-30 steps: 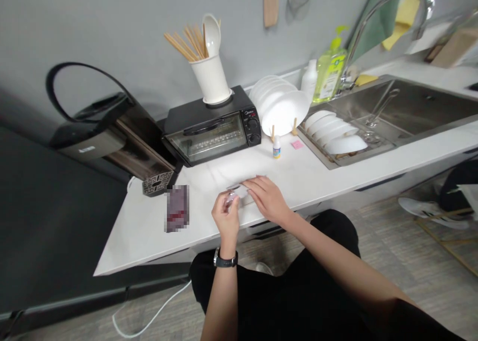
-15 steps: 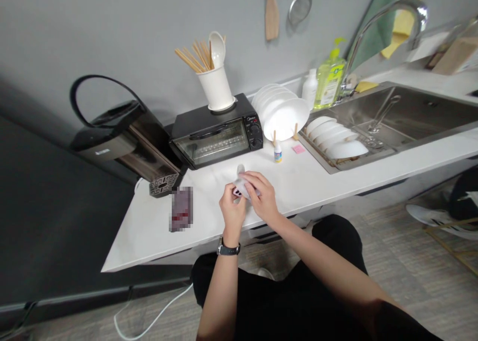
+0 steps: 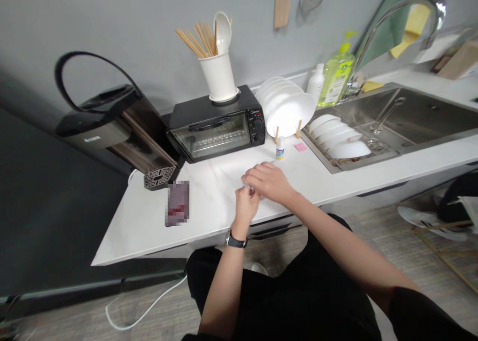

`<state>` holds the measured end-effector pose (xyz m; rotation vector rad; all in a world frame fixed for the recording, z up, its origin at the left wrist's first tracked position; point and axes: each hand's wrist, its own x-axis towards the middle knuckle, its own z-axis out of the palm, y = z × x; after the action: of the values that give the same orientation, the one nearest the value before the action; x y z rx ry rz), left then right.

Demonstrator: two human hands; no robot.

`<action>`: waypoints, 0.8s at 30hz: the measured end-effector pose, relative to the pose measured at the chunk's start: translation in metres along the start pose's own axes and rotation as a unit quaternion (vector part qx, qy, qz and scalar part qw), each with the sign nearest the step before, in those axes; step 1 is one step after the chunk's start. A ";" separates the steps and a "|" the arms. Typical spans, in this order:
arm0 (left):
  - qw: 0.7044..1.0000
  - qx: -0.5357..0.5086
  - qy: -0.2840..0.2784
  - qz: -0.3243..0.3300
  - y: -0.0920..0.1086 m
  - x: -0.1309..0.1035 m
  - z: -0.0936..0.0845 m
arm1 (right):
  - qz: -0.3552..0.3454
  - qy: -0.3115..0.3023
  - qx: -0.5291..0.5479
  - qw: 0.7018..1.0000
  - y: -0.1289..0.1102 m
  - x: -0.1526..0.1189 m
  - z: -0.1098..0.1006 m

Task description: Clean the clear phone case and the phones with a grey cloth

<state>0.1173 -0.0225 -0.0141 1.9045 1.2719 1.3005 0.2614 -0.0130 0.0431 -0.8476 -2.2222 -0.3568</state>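
My left hand (image 3: 247, 206) is closed around a small item just above the counter's front part. Fingers hide most of that item; a pale edge and a dark spot show. My right hand (image 3: 271, 181) lies over it from the right, fingers bent and together. A thin white tip sticks out beyond its knuckles, seemingly part of the soft white cloth seen earlier. Behind my hands stands a small white bottle (image 3: 280, 148) with a blue and yellow label. A pink square packet (image 3: 300, 147) lies to its right.
A black toaster oven (image 3: 220, 132) bears a white utensil holder (image 3: 218, 77). On the left stand a drinks machine (image 3: 123, 127) and a blurred purple item (image 3: 178, 203). White plates (image 3: 289, 114), bowls (image 3: 347, 149), soap bottle (image 3: 336, 74) and sink (image 3: 418, 127) are at right.
My right hand has turned palm down and now covers the held item, whose lilac surface with dark spots showed before. The white cloth is now mostly hidden. The camera view has shifted slightly.
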 end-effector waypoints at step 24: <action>0.993 0.117 0.007 0.024 -0.009 0.001 0.009 | -0.069 0.003 -0.028 0.997 0.019 -0.002 0.000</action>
<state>0.1222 -0.0171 -0.0247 2.1004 1.4498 1.2353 0.2753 0.0007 0.0418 -0.7227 -2.2799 -0.4877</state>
